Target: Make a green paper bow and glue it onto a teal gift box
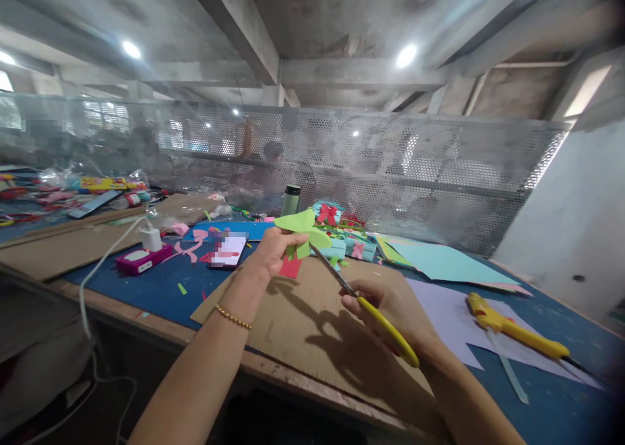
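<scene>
My left hand (pixel 276 246) pinches a piece of bright green paper (pixel 297 221) cut into lobed shapes, held up above the cardboard sheet (pixel 278 315). My right hand (pixel 385 308) grips a pair of scissors (pixel 385 324) with yellow handles. The scissor blades point up and left, their tips at the lower edge of the green paper; whether they touch it I cannot tell. Just below the left hand lies a red paper piece (pixel 291 267). Behind the paper are small light-blue paper pieces (pixel 359 249) with pink and red bow shapes.
A yellow glue gun (pixel 517 331) rests on lilac paper (pixel 439 315) at right, near stacked coloured sheets (pixel 454 261). At left are a phone (pixel 228 249), a purple power box (pixel 141 260) and a white cable (pixel 88 282). A green bottle (pixel 291 199) stands before the perforated metal screen (pixel 415 171).
</scene>
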Demonstrator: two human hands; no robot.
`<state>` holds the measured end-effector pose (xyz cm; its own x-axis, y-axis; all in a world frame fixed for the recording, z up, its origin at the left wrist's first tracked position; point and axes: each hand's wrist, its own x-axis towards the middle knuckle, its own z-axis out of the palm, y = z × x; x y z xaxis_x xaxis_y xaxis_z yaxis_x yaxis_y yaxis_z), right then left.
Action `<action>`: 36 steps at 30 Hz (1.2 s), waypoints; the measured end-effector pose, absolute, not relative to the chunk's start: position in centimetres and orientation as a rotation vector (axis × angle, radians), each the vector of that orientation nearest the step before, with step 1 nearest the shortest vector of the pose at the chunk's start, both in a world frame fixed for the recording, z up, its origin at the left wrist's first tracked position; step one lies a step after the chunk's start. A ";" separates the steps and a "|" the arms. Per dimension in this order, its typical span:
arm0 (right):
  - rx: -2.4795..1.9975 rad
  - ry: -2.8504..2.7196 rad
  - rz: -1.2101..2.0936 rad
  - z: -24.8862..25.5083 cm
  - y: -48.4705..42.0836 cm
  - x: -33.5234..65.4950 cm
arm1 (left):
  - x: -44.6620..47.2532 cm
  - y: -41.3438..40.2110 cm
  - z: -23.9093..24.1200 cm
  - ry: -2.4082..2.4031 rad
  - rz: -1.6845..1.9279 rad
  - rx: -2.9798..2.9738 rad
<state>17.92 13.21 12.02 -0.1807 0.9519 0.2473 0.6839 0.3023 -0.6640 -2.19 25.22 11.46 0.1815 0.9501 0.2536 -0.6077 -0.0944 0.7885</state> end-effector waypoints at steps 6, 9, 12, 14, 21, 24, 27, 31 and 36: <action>-1.420 -1.937 0.526 11.8 13.2 18.1 | -2.1 25.3 11.5 0.476 1.418 0.930; -1.428 -1.936 0.534 11.8 13.2 18.1 | -2.0 25.3 11.5 0.477 1.407 0.927; -1.441 -1.963 0.522 11.8 13.3 18.2 | -1.9 25.2 11.4 0.474 1.390 0.929; -1.460 -1.975 0.491 11.8 13.3 18.2 | -1.8 25.2 11.4 0.469 1.380 0.928; -1.498 -1.981 0.488 12.2 13.2 18.0 | -1.8 25.0 11.5 0.486 1.346 0.906; -1.466 -1.992 0.448 12.1 13.3 18.0 | -1.9 25.0 11.6 0.478 1.320 0.906; -1.424 -1.978 0.490 11.3 13.7 18.2 | -1.8 24.9 11.6 0.505 1.281 0.878; -1.396 -1.939 0.532 10.0 14.6 18.5 | -1.6 24.9 11.5 0.529 1.238 0.844; -1.375 -1.942 0.594 10.2 14.4 18.4 | -1.5 25.1 11.2 0.503 1.198 0.818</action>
